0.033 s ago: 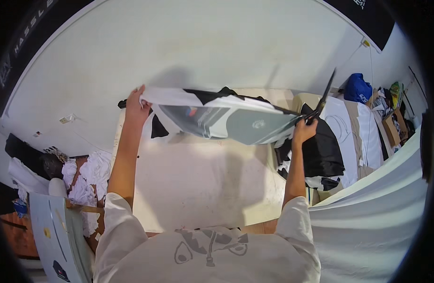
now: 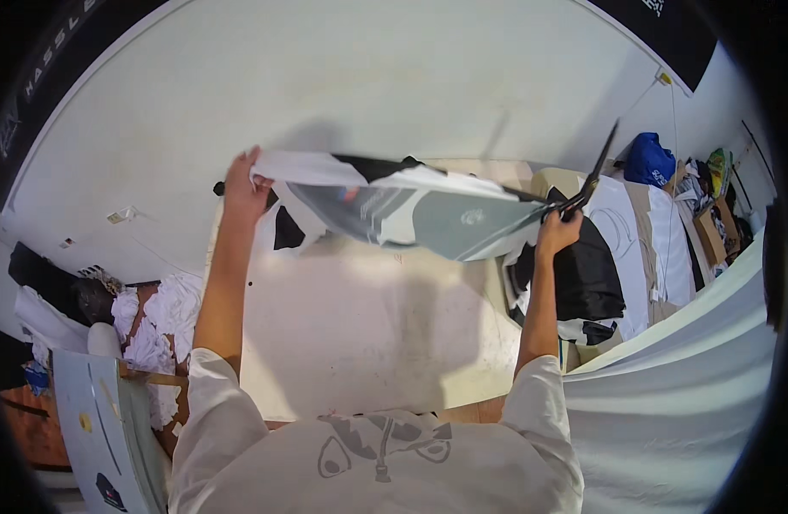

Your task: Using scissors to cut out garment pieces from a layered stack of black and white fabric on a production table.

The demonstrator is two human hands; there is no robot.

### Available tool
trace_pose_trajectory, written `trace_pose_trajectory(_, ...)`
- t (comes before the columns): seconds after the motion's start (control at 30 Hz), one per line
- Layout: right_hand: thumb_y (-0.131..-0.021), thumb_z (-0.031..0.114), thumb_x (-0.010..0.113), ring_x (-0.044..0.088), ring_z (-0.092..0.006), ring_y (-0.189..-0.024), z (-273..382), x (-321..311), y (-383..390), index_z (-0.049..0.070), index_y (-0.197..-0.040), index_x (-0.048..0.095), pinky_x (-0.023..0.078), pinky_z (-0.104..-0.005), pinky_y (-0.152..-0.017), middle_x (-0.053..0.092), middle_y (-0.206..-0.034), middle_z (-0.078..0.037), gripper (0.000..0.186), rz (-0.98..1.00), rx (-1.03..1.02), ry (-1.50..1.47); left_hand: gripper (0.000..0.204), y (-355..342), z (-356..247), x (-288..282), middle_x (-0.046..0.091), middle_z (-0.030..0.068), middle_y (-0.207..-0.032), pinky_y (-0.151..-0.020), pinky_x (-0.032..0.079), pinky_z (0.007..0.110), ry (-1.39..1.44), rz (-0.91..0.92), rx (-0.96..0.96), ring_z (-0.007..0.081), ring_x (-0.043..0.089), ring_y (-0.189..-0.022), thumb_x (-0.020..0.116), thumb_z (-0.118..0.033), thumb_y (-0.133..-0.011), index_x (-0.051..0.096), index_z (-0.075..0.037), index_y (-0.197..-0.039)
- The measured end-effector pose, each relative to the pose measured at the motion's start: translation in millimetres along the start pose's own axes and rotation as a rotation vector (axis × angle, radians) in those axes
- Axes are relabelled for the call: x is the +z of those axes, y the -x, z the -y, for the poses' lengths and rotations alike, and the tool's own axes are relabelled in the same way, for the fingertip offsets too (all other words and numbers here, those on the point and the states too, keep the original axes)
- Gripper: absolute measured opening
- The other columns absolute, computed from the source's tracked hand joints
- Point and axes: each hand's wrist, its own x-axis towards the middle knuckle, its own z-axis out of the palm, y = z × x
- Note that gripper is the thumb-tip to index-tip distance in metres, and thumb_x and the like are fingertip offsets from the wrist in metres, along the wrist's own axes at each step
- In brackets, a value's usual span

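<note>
My left hand [image 2: 247, 183] is closed on the left end of a long fabric piece [image 2: 445, 223], printed grey and white with dark and white upper bands, held raised above a pale work table [image 2: 343, 334]. My right hand [image 2: 562, 224] grips large black scissors [image 2: 582, 193], long blades pointing up, at the fabric's right end; whether the fingers also pinch the fabric I cannot tell. Small black scraps [image 2: 289, 227] show behind the fabric on the table.
A black fabric pile [image 2: 582, 274] and white fabric [image 2: 668, 248] lie at right, with a blue bag [image 2: 649, 158] and cardboard box [image 2: 713, 231] beyond. White crumpled cloths [image 2: 167, 313] and a grey board [image 2: 94, 428] are at left, a curtain [image 2: 668, 428] at lower right, a wall [image 2: 411, 86] behind.
Both hands have moved slightly upward with the fabric and scissors, the right hand also a little to the right.
</note>
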Motion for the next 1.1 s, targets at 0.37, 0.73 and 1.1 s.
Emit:
trace_pose_trajectory(0.37, -0.084, -0.003, 0.058, 0.057, -0.0152, -0.081, -0.5, -164.1, 78.6, -0.007, -0.099, 0.067, 0.049, -0.0312, -0.079, 0.069, -0.088, -0.007, 0.018, 0.313, 0.038, 0.021, 0.028, 105.7, 68.1, -246.3, 0.068, -0.0004, -0.111, -0.050, 0.033, 0.022, -0.419, -0.058, -0.041, 0.0062, 0.060, -0.083, 0.075, -0.020, -0.101, 0.064, -0.013, -0.126)
trace_pose_trajectory(0.73, -0.084, -0.006, 0.063, 0.059, -0.0143, -0.075, -89.0, -296.3, 226.6, -0.002, -0.110, 0.074, 0.050, -0.0314, -0.072, 0.069, -0.087, -0.004, 0.028, 0.520, 0.189, 0.301, 0.024, 182.3, 209.1, -416.6, 0.074, 0.0234, -0.090, -0.077, 0.056, 0.051, -1.408, -0.150, 0.126, 0.0439, 0.071, -0.083, 0.075, -0.024, -0.098, 0.068, -0.004, -0.110)
trace_pose_trajectory(1.1, -0.079, -0.001, 0.068, 0.054, -0.0127, -0.063, -60.3, -379.4, 236.0, -0.001, -0.095, 0.063, 0.047, -0.0331, -0.057, 0.060, -0.071, -0.003, 0.017, 0.744, 0.273, 0.411, 0.035, 218.3, 176.8, -395.1, 0.072, 0.0177, -0.123, -0.084, 0.055, 0.053, -1.669, -0.147, 0.087, 0.0389, 0.070, -0.102, 0.073, -0.024, -0.099, 0.064, -0.011, -0.130)
